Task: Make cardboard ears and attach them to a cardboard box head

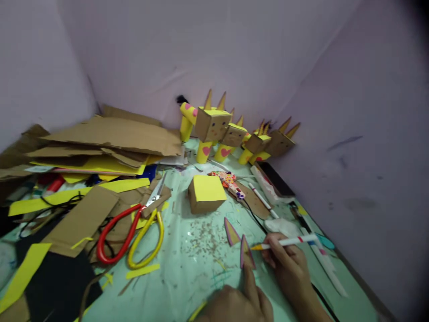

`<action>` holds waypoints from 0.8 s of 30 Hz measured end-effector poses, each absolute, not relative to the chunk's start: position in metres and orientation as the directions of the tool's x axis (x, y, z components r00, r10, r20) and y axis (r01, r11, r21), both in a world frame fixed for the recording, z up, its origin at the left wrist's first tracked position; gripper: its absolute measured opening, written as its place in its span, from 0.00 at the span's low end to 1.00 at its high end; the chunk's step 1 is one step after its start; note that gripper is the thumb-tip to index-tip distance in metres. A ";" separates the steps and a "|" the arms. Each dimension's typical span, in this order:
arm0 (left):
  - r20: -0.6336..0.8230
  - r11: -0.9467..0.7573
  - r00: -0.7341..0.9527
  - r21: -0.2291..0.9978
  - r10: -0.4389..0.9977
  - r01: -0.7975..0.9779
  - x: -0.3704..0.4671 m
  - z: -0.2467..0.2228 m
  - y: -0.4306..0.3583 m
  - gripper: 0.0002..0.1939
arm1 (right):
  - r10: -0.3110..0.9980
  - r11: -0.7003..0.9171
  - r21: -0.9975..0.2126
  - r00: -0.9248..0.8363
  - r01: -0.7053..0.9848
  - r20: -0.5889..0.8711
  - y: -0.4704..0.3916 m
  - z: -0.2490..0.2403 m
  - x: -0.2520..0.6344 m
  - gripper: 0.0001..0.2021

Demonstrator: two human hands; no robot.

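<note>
Head view, near to far. On my remote feed, the left hand (234,306) presses an extended index fingertip on the base of a purple-edged cardboard spike (246,255), its other fingers curled; I cannot tell whether they hold anything. The spike lies flat on the green surface (177,286), long axis pointing toward the far edge. The right hand (291,264), nearer the right edge, pinches a slim white marker (291,242) with closed fingers; its orange tip sits just beside the spike's right side, barrel roughly crosswise to that axis. A second spike (232,232) lies just beyond, to the left. Farther off I note fine brown crumbs (204,239), red-and-yellow-handled scissors (143,208), a cardboard block (209,192) with smooth yellow top, stacked corrugated sheets (117,134) toward the far left corner, and, along the far edge, spiked box-headed figures (212,125) on yellow tubes.
</note>
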State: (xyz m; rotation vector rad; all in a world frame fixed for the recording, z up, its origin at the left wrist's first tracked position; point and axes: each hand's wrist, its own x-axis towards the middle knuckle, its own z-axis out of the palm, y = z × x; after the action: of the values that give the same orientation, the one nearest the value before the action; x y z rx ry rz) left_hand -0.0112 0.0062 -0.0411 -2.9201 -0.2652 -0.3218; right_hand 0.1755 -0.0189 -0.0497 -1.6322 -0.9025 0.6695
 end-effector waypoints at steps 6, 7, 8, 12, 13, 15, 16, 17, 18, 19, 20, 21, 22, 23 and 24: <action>0.302 -0.937 0.931 -0.211 0.207 0.277 -0.009 -0.034 0.007 0.07 | 0.860 -0.102 -0.975 0.510 0.198 0.014 -0.010 -0.038 0.162 0.19; 0.309 -0.935 0.930 -0.221 0.201 0.276 -0.009 -0.034 0.007 0.08 | 0.865 -0.099 -0.976 0.502 0.196 0.013 -0.010 -0.037 0.162 0.19; 0.304 -0.937 0.934 -0.230 0.189 0.265 -0.008 -0.034 0.007 0.08 | 0.870 -0.096 -0.977 0.493 0.192 0.012 -0.009 -0.036 0.161 0.18; 0.201 -0.954 0.973 -0.249 0.115 0.164 -0.008 -0.031 0.010 0.10 | 0.891 -0.070 -0.973 0.452 0.219 0.038 -0.008 -0.031 0.159 0.17; 0.167 -0.958 0.981 -0.251 0.100 0.140 -0.007 -0.030 0.011 0.11 | 0.895 -0.065 -0.972 0.443 0.228 0.044 -0.008 -0.030 0.159 0.17; 0.129 -0.958 0.987 -0.259 0.095 0.126 -0.007 -0.029 0.013 0.11 | 0.901 -0.068 -0.968 0.432 0.241 0.044 -0.009 -0.030 0.159 0.17; 0.128 -0.955 0.987 -0.265 0.100 0.131 -0.007 -0.029 0.013 0.11 | 0.904 -0.072 -0.966 0.425 0.247 0.042 -0.009 -0.031 0.160 0.17; 0.134 -0.953 0.985 -0.268 0.105 0.138 -0.006 -0.029 0.013 0.11 | 0.907 -0.075 -0.965 0.420 0.252 0.038 -0.010 -0.032 0.160 0.17; 0.145 -0.952 0.983 -0.269 0.109 0.145 -0.006 -0.030 0.013 0.11 | 0.909 -0.078 -0.965 0.415 0.252 0.035 -0.010 -0.033 0.161 0.17; 0.152 -0.952 0.982 -0.264 0.115 0.153 -0.006 -0.030 0.012 0.10 | 0.910 -0.077 -0.966 0.413 0.249 0.034 -0.010 -0.035 0.162 0.16; 0.152 -0.954 0.981 -0.255 0.121 0.158 -0.006 -0.030 0.012 0.11 | 0.909 -0.074 -0.968 0.415 0.242 0.034 -0.010 -0.037 0.162 0.16; 0.142 -0.957 0.982 -0.244 0.127 0.159 -0.006 -0.029 0.011 0.11 | 0.907 -0.070 -0.970 0.420 0.233 0.036 -0.010 -0.038 0.162 0.15; 0.128 -0.958 0.982 -0.234 0.136 0.163 -0.006 -0.028 0.011 0.11 | 0.905 -0.067 -0.971 0.424 0.228 0.037 -0.009 -0.039 0.162 0.15; 0.112 -0.959 0.983 -0.228 0.147 0.169 -0.007 -0.026 0.010 0.11 | 0.904 -0.065 -0.972 0.425 0.226 0.038 -0.009 -0.039 0.162 0.15; 0.098 -0.958 0.983 -0.227 0.157 0.175 -0.007 -0.025 0.009 0.12 | 0.906 -0.064 -0.972 0.422 0.226 0.038 -0.009 -0.039 0.162 0.15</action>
State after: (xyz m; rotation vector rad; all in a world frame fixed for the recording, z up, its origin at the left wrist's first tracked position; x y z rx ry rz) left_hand -0.0069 0.0093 -0.0245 -2.8915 -0.2457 -0.1157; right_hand 0.1618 -0.0087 -0.0391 -1.5642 -1.0307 0.7646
